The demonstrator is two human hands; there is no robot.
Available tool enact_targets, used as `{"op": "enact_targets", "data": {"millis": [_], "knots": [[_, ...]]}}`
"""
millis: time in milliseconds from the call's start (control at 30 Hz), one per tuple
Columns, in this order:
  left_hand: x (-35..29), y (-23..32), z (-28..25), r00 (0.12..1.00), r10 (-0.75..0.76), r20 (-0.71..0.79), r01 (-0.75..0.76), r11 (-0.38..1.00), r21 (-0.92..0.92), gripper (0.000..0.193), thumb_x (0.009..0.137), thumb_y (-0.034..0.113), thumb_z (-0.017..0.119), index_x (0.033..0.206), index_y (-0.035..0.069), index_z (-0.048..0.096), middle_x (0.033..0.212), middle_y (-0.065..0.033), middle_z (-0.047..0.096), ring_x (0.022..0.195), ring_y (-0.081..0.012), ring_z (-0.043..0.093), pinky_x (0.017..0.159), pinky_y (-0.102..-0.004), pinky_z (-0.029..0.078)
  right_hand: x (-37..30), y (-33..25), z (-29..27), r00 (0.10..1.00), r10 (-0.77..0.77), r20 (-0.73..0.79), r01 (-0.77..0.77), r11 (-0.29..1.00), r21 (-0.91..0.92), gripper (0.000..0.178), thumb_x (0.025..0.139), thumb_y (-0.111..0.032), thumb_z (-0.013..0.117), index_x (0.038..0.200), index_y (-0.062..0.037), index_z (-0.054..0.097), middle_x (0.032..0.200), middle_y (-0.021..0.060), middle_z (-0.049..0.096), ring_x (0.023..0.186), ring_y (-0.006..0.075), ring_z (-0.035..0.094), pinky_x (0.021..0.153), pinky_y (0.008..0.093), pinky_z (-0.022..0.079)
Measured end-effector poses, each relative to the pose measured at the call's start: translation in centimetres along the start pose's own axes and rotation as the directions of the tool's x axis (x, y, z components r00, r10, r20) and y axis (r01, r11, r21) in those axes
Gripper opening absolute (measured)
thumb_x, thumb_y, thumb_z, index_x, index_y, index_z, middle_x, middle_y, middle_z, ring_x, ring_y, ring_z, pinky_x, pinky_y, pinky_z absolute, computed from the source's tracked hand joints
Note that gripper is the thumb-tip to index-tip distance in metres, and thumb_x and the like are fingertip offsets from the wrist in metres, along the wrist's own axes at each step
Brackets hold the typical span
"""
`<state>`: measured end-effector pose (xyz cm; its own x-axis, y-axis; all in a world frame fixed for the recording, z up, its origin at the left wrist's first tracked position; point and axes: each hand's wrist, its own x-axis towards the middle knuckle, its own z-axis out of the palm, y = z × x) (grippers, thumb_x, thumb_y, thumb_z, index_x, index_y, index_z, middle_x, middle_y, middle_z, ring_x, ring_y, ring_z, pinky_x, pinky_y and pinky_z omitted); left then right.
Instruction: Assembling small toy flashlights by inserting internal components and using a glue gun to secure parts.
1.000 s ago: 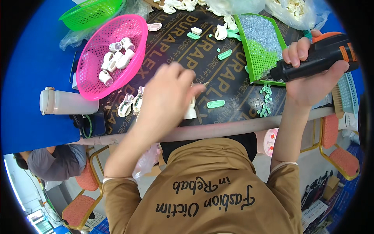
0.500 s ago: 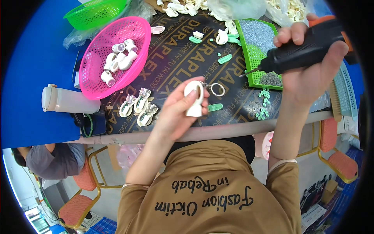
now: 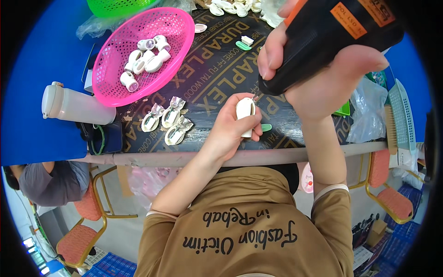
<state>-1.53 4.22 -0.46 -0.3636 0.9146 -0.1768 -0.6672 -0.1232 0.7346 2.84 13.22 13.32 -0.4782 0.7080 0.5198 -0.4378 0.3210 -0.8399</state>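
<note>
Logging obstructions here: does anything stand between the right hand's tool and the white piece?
Nothing visible does: the black tool in the right hand points at the upper end of the white piece in the left hand; contact is unclear.

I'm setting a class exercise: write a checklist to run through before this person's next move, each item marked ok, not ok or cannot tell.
1. Left hand gripping the white plastic oval-topped piece: ok.
2. Right hand holding the black-and-orange power driver: ok.
3. Thin metal driver bit at the white piece's upper end: ok.
4. Bit fully seated: cannot tell; the contact is too small to see.
5. Black printed tabletop beside the left hand free of loose parts: not ok; a green elongated plastic piece lies there.
6. Three open white plastic shells apart from both hands: ok.
</note>
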Motion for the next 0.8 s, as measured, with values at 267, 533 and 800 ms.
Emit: {"op": "enact_targets", "data": {"millis": [267,533,800], "knots": [[-0.2,0.3,0.3,0.998,-0.056,0.015,0.056,0.998,-0.014,0.037,0.079,-0.004,0.055,0.112,0.0,0.039,0.08,-0.0062,0.052,0.053,-0.0132,0.053,0.044,-0.0237,0.042,-0.8,0.5,-0.1,0.944,0.313,0.104,-0.329,0.871,0.364,0.095,0.05,-0.079,0.049,0.101,0.0007,0.043,0.067,0.005,0.052,0.051,0.0118,0.055,0.044,0.0204,0.046],[-0.3,0.3,0.4,0.998,-0.068,0.012,0.069,0.997,-0.044,0.035,0.078,-0.004,0.055,0.108,0.0,0.039,0.077,-0.0062,0.052,0.051,-0.0118,0.05,0.041,-0.0236,0.038,-0.6,4.7,-2.1,0.925,-0.144,0.353,-0.036,0.888,0.458,0.042,0.086,-0.04,0.055,0.089,0.0015,0.053,0.063,0.0068,0.055,0.052,0.0115,0.051,0.046,0.024,0.041],[-0.5,0.0,-0.1,0.993,-0.117,-0.027,0.117,0.993,-0.003,0.035,0.076,-0.003,0.058,0.106,0.001,0.039,0.073,-0.0053,0.051,0.046,-0.0107,0.047,0.036,-0.022,0.033,-1.0,3.7,-1.9,0.896,0.104,0.431,-0.146,0.987,0.065,0.095,0.061,-0.084,0.039,0.104,0.0011,0.039,0.074,0.0043,0.05,0.048,0.0101,0.051,0.043,0.0241,0.043]]}}
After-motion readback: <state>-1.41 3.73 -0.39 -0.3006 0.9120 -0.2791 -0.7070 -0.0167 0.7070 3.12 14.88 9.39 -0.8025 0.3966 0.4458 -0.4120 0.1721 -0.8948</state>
